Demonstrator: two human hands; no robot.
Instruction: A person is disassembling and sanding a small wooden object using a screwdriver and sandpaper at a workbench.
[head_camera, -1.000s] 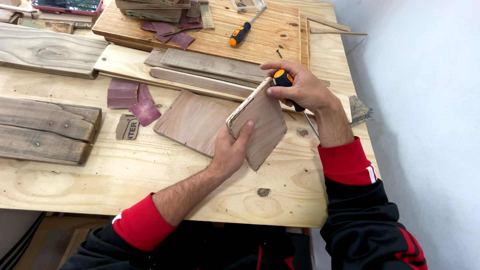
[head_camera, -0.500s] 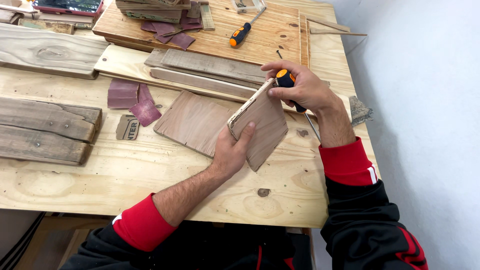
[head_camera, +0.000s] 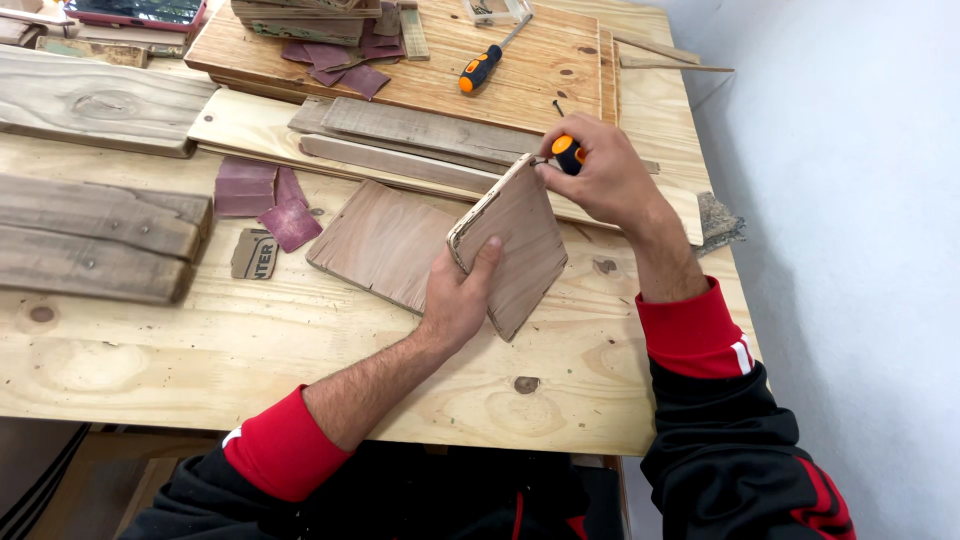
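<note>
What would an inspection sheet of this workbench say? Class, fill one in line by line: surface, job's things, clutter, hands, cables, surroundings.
Surface: pale plywood workbench, knots showing.
Job's things: reddish wooden panel tilted up against a flat panel; orange-and-black screwdriver at its top edge.
Clutter: weathered planks, sandpaper pieces, sanding block, second screwdriver, slats.
Hands: left hand steadies the tilted panel; right hand has its grip on the screwdriver.
Cables: nothing seen.
Surroundings: white wall to the right.
</note>
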